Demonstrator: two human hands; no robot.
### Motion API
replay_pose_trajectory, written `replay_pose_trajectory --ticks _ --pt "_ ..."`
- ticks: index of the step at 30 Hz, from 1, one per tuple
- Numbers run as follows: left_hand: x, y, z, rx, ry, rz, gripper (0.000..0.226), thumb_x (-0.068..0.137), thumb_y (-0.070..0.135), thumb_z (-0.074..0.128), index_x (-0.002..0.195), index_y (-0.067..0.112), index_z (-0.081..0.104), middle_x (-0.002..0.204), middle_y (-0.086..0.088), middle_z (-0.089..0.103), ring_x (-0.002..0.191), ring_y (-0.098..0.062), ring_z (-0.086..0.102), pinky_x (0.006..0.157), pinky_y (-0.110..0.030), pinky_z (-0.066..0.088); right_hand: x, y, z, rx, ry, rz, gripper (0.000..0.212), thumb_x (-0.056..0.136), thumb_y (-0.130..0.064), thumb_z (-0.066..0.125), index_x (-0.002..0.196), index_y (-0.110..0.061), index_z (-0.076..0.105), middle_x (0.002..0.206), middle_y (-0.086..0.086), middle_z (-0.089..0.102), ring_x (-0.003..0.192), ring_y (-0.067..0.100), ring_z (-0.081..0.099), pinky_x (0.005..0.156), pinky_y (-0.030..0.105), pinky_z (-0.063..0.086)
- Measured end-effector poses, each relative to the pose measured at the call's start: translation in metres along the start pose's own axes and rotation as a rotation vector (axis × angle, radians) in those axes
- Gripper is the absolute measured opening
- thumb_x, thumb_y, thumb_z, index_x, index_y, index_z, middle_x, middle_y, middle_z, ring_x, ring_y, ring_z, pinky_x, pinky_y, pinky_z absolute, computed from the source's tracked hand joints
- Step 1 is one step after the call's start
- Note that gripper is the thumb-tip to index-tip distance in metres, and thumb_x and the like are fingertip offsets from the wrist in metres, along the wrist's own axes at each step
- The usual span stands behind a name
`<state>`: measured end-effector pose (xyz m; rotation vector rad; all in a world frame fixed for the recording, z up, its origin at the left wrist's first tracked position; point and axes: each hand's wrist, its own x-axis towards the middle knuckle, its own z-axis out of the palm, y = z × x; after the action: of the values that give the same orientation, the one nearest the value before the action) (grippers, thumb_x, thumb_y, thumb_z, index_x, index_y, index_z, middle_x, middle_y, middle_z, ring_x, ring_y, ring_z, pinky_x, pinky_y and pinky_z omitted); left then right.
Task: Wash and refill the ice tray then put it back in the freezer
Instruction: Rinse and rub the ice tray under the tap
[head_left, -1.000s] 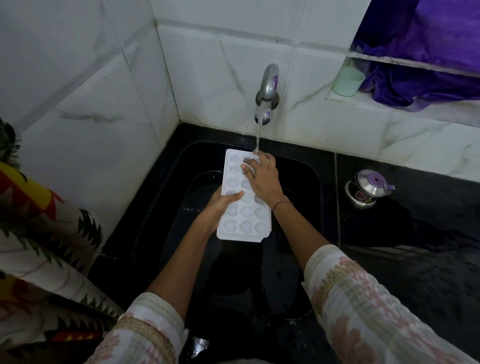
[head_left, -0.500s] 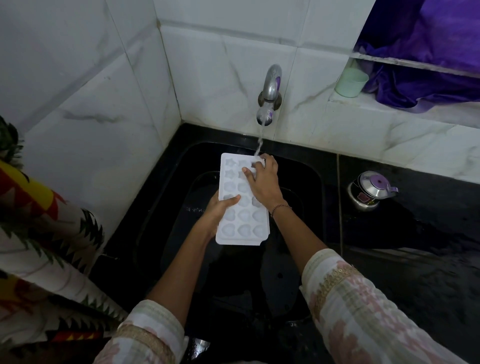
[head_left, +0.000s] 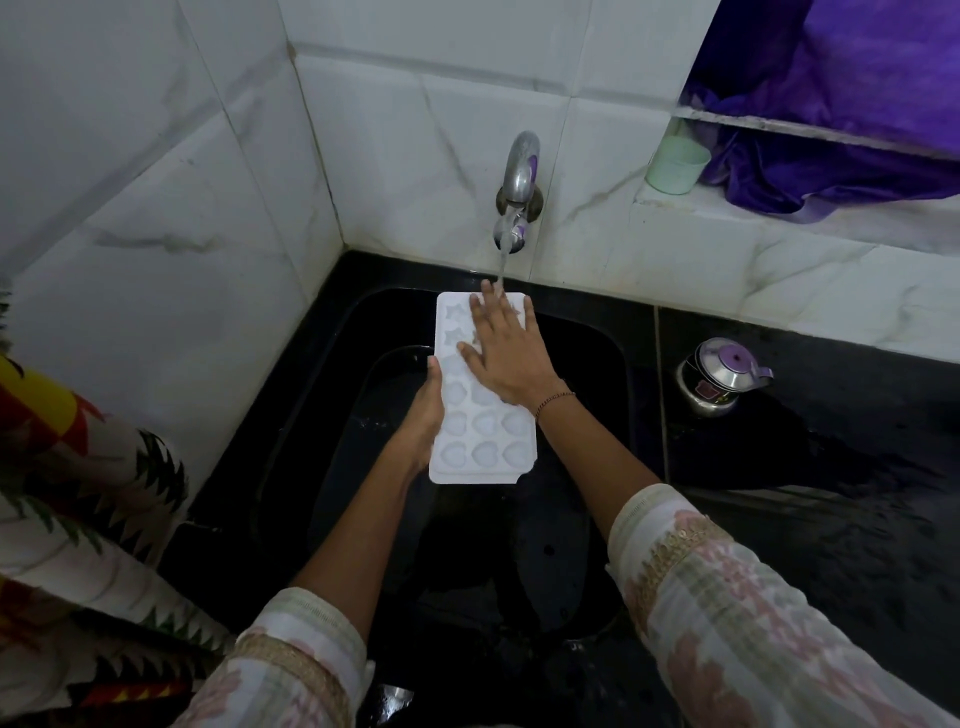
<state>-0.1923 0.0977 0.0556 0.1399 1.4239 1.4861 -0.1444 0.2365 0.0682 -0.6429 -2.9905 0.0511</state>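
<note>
A white ice tray with heart and star moulds is held level over the black sink. My left hand grips its left edge, thumb on the rim. My right hand lies flat on the tray's far half, fingers straight and spread. Water runs from the steel wall tap onto my right fingertips and the tray's far end.
A small steel kettle with a purple lid stands on the wet black counter at the right. A pale green cup and purple cloth sit on the tiled ledge. Patterned cloth hangs at the left.
My right hand has flattened out and slid toward the tray's far end under the stream. The tray sits a little further left; my left hand keeps its grip.
</note>
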Motion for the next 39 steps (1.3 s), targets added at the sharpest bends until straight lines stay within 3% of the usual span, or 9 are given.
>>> replay_pose_trajectory --ticks 6,10,15,18,21,25,28,31,39 --pt "0.006 0.003 0.01 0.057 0.037 0.051 0.063 0.095 0.061 0.015 0.125 0.021 0.054 0.102 -0.006 0.067 0.088 -0.018 0.067 0.066 -0.03 0.055 -0.021 -0.009 0.005 -0.022 0.04 -0.132 0.066 0.094 -0.045 0.008 0.151 -0.011 0.006 0.16 0.007 -0.001 0.147 0.022 -0.004 0.12 0.046 0.0" --pt "0.016 0.003 0.015 0.163 0.054 0.12 0.063 0.096 0.059 0.014 0.135 0.022 0.048 0.126 -0.003 0.056 0.109 -0.015 0.056 0.091 -0.029 0.047 -0.045 -0.015 0.015 -0.004 0.054 -0.162 0.064 0.096 -0.042 0.011 0.151 -0.01 0.008 0.16 0.006 0.001 0.147 0.02 -0.005 0.12 0.046 0.002" --pt "0.022 0.004 0.017 0.124 0.041 0.096 0.062 0.096 0.059 0.02 0.127 0.019 0.055 0.126 -0.008 0.06 0.11 -0.021 0.059 0.097 -0.037 0.047 -0.075 -0.009 0.022 0.078 -0.001 -0.282 0.079 0.094 -0.059 0.022 0.151 -0.008 0.001 0.16 0.007 -0.005 0.147 0.019 -0.011 0.119 0.048 0.001" --pt "0.023 0.011 0.018 0.038 0.028 0.034 0.06 0.095 0.059 0.021 0.114 0.018 0.06 0.11 -0.008 0.067 0.092 -0.021 0.066 0.076 -0.034 0.053 -0.092 -0.008 0.027 -0.047 -0.022 -0.331 0.084 0.091 -0.059 0.034 0.151 -0.011 0.002 0.16 0.01 -0.004 0.147 0.026 -0.009 0.118 0.054 0.003" --pt "0.028 0.021 0.017 0.008 -0.057 -0.004 0.058 0.096 0.058 0.018 0.111 0.02 0.06 0.096 -0.001 0.07 0.082 -0.018 0.069 0.062 -0.031 0.055 -0.092 -0.011 0.024 -0.098 0.017 -0.161 0.07 0.092 -0.027 0.039 0.151 -0.026 0.002 0.158 0.017 -0.004 0.144 0.041 -0.004 0.115 0.059 0.003" --pt "0.035 0.034 0.015 0.038 -0.088 -0.043 0.061 0.097 0.057 0.021 0.126 0.015 0.053 0.104 -0.006 0.066 0.093 -0.023 0.064 0.079 -0.04 0.052 -0.083 -0.01 0.012 0.414 0.053 0.002 0.072 0.089 -0.007 0.053 0.149 -0.029 0.019 0.156 0.014 0.02 0.143 0.035 0.019 0.115 0.042 0.022" --pt "0.037 0.033 0.015 0.11 -0.073 -0.045 0.058 0.097 0.056 0.021 0.128 0.015 0.048 0.103 -0.009 0.063 0.09 -0.021 0.062 0.078 -0.036 0.052 -0.072 -0.002 0.006 0.983 0.257 0.194 0.065 0.078 0.003 0.06 0.138 -0.018 0.046 0.128 0.01 0.06 0.112 0.013 0.058 0.091 0.015 0.044" --pt "0.034 0.03 0.02 0.147 -0.065 0.011 0.047 0.099 0.051 0.025 0.126 0.02 0.049 0.113 -0.009 0.059 0.096 -0.017 0.06 0.078 -0.034 0.051 -0.058 0.006 0.002 1.249 0.314 0.364 0.053 0.076 -0.003 0.068 0.127 -0.011 0.054 0.108 0.0 0.066 0.096 0.006 0.061 0.083 0.017 0.048" --pt "0.033 0.033 0.033 0.742 0.366 0.382 0.042 0.099 0.037 0.036 0.135 0.017 0.043 0.142 -0.011 0.032 0.134 -0.027 0.027 0.107 -0.041 0.027 -0.03 0.001 -0.002 1.624 0.263 0.57 0.058 0.079 0.003 0.069 0.13 -0.008 0.044 0.121 0.009 0.06 0.106 0.02 0.061 0.082 0.023 0.054"
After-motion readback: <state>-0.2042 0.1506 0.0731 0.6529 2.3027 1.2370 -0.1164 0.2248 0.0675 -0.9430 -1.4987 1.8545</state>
